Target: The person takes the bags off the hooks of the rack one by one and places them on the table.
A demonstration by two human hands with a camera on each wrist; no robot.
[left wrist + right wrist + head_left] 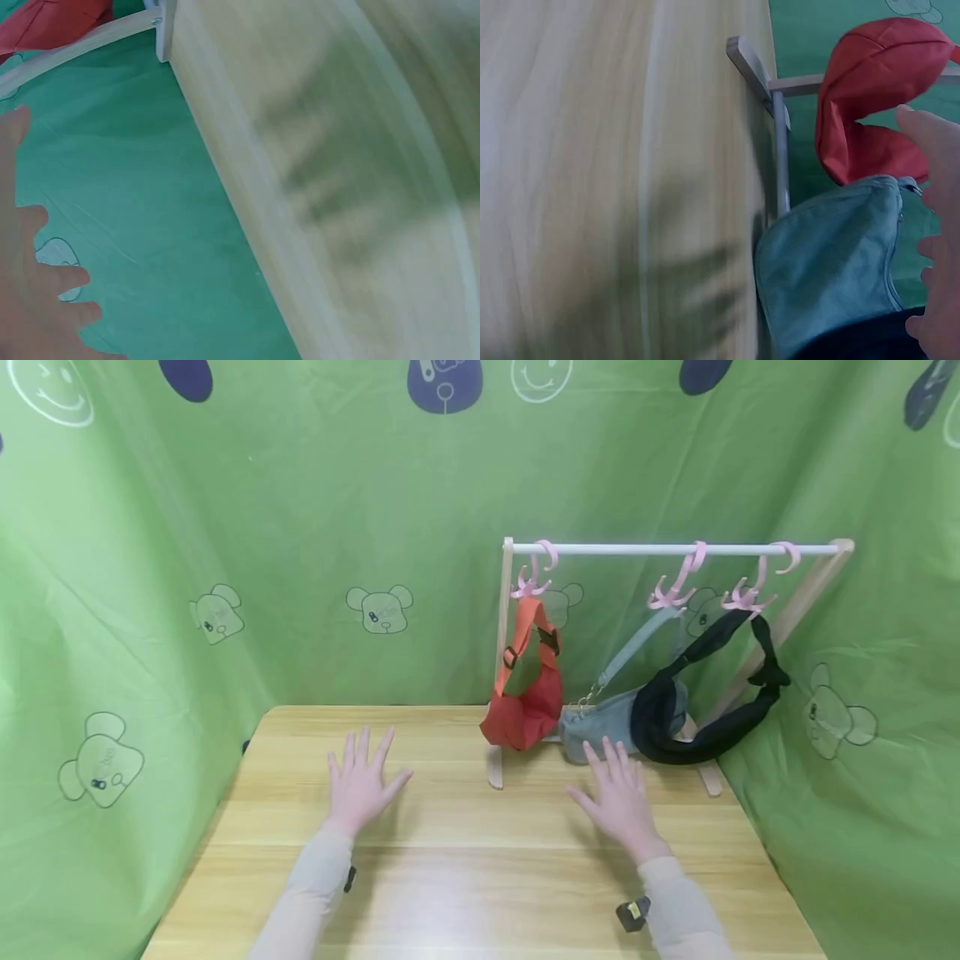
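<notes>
Both hands hover over the wooden table with fingers spread and hold nothing. My left hand is over the left half, casting a shadow on the wood in the left wrist view. My right hand is just in front of a blue-grey bag, its fingertips overlapping the bag's lower edge in the head view. A red bag with an orange strap hangs at the rack's left end. On the right a black bag with a knotted strap hangs partly over the blue-grey one. Pink hooks carry all three bags.
The rack has a white bar and wooden legs and stands at the back right of the table. Green cloth with printed bear heads surrounds the table at the back and sides.
</notes>
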